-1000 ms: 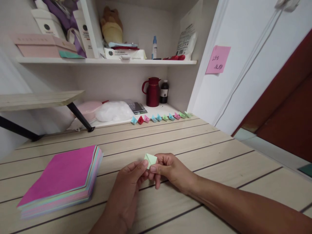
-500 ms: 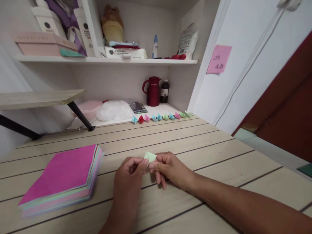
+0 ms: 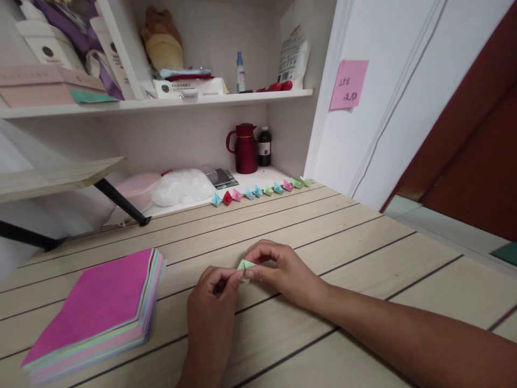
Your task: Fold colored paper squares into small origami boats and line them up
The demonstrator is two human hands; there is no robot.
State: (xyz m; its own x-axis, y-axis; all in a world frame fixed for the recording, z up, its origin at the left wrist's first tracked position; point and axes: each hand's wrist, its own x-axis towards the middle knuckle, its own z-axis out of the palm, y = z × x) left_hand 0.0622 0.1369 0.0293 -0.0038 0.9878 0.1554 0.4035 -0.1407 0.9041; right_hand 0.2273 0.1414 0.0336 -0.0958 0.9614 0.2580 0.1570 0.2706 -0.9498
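A small piece of folded light green paper [image 3: 244, 264] is pinched between both hands above the middle of the table [image 3: 307, 345]. My left hand [image 3: 214, 296] closes on its left corner with thumb and forefinger. From the other side, my right hand [image 3: 278, 269] grips the right corner the same way. The fingers hide the paper's lower part. Left of my hands lies a thick stack of coloured square paper [image 3: 97, 302], bright pink on top. Along the table's back edge stands a row of several small folded paper boats [image 3: 257, 191] in blue, red, pink and green.
Behind the boats, a dark red jug [image 3: 245, 151] and a dark bottle [image 3: 264, 148] stand in the shelf unit, beside a white plastic bag [image 3: 183, 187]. A raised wooden stand [image 3: 60, 175] with black legs occupies the back left. A pink note [image 3: 349, 84] hangs on the wall.
The folded green paper now shows as a smaller, peaked shape between my fingers, where a flatter square face showed before. The camera view has turned slightly.
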